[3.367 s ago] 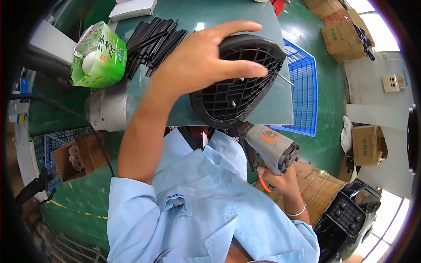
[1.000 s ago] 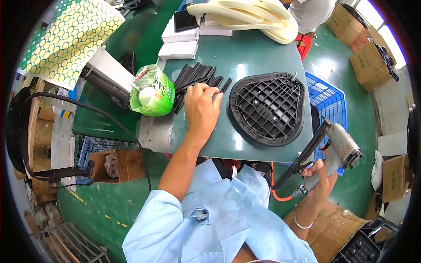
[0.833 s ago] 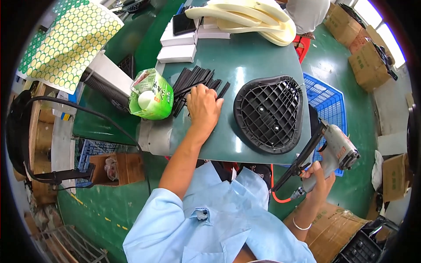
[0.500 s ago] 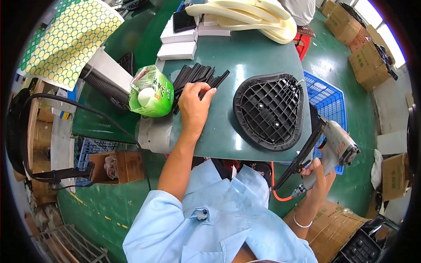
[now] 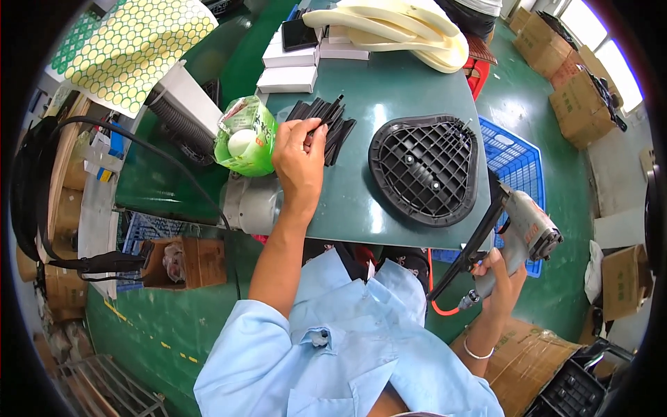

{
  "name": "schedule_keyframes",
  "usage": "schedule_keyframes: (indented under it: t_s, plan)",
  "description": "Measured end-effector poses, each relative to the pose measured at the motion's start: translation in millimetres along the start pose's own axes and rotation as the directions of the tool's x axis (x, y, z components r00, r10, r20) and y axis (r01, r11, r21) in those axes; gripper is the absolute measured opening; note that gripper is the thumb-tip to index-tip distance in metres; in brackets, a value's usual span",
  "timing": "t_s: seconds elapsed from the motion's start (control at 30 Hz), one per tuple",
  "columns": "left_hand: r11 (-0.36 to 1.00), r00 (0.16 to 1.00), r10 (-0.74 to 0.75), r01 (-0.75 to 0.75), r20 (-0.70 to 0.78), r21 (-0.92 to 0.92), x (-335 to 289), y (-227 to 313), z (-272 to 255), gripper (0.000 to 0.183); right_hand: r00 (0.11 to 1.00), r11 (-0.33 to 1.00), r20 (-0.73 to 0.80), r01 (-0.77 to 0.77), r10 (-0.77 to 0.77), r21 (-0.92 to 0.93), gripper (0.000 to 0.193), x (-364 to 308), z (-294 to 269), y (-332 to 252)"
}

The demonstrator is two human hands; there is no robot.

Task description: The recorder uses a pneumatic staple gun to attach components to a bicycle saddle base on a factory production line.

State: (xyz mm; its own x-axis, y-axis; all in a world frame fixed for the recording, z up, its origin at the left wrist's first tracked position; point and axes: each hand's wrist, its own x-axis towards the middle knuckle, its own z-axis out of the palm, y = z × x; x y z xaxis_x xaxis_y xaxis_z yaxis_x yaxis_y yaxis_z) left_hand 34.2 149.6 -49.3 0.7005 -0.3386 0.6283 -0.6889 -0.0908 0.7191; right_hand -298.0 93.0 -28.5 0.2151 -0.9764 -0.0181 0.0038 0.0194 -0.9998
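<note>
On the green table, my left hand (image 5: 299, 156) is closed at the near left of a loose pile of thin black strips (image 5: 338, 135). Thumb and fingertips pinch one of these strips, its far end sticking up above the pile. At the right, below the table edge, my right hand (image 5: 501, 281) grips the handle of a grey air stapler (image 5: 524, 233) with a long black magazine. An orange hose is attached at its handle. Between the hands lies a black plastic seat base (image 5: 425, 170), ribbed side up, with a grid of ribs.
A green bag (image 5: 264, 142) with a white round thing inside stands left of the strips. White boxes (image 5: 288, 80) bear a dark phone (image 5: 299, 35). Cream foam pieces (image 5: 396, 31) are stacked at the far edge. A blue crate (image 5: 514, 163) sits right of the table (image 5: 340, 222).
My left hand has moved slightly up and left, and a strip now rises from its fingers. The stapler has shifted a little left in my right hand.
</note>
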Motion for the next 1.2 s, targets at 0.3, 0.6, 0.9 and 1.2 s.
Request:
schedule_keyframes:
  t_s: [0.3,0.6,0.9,1.2]
  plan:
    - [0.599,0.776,-0.226,0.588,0.59,-0.544,-24,53,-10,0.017,0.987,0.973,0.145,0.04,-0.075,0.227,0.061,-17,4,-37]
    - [0.417,0.258,0.297,0.831,0.919,-0.368,-66,95,11,0.013,0.922,0.876,0.363,-0.059,-0.136,0.478,0.059,-26,11,-47]
    - [0.393,0.162,0.34,0.87,0.926,-0.296,-72,98,15,0.017,0.911,0.945,0.402,-0.043,-0.096,0.323,0.063,-35,6,-48]
    - [0.429,0.218,0.177,0.86,0.96,-0.275,-77,121,11,0.016,0.946,0.981,0.299,0.077,-0.128,0.177,0.065,-36,4,-55]
